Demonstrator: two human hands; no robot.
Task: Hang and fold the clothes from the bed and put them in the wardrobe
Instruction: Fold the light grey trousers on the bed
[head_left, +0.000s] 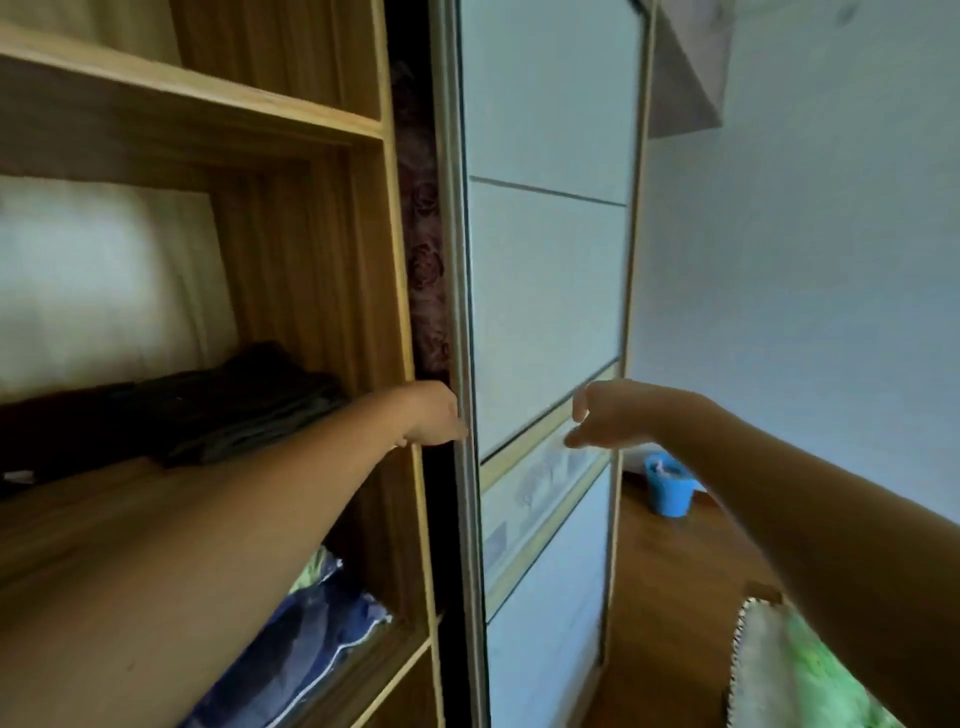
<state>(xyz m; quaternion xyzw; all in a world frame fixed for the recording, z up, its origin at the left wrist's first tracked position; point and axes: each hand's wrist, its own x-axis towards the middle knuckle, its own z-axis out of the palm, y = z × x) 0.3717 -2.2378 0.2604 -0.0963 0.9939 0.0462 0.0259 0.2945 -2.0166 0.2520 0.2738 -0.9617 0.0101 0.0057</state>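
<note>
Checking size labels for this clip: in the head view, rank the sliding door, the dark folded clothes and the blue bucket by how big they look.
1. sliding door, by far the largest
2. dark folded clothes
3. blue bucket, smallest, though it stands farther from the camera, which shrinks it

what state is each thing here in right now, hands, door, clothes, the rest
sliding door: covers the right section, left shelves exposed
left hand: grips the door's left edge
right hand: open, fingers relaxed, holds nothing, near the door face
dark clothes: folded, stacked on a shelf
blue bedding: bunched, below that shelf
blue bucket: upright on the floor
</note>
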